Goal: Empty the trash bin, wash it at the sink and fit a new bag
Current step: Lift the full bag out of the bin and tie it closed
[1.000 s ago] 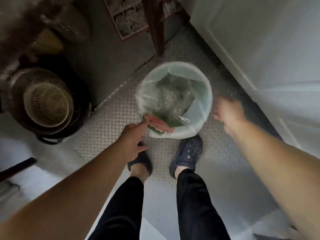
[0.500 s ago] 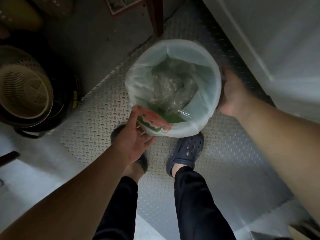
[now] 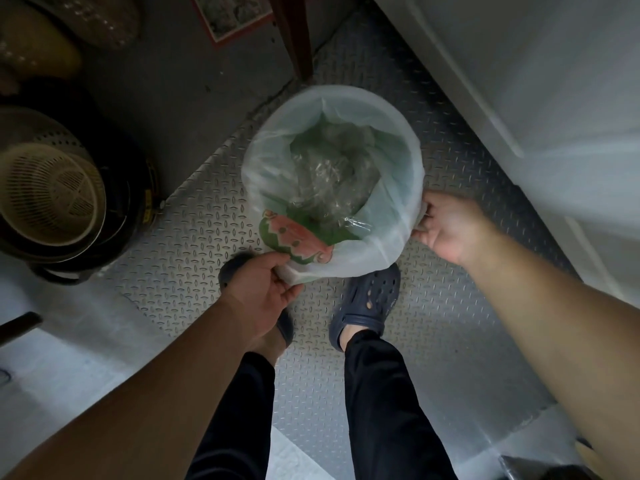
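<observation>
A round trash bin stands on the metal floor just ahead of my feet, lined with a pale translucent bag (image 3: 401,147) folded over its rim. Crumpled clear plastic (image 3: 329,171) and a watermelon-print wrapper (image 3: 298,239) lie inside. My left hand (image 3: 263,289) pinches the bag's folded edge at the near left side of the rim. My right hand (image 3: 446,226) grips the bag's edge at the right side. The bin's own wall is hidden under the bag.
A beige plastic colander (image 3: 52,199) sits in stacked dark pots at the left. A dark red wooden leg (image 3: 294,36) stands behind the bin. A white door or cabinet front (image 3: 540,98) runs along the right. My blue clogs (image 3: 367,299) are right behind the bin.
Both hands have come in from beside the bin and taken hold of the bag's folded edge, left at the near side, right at the right side. The view has shifted slightly.
</observation>
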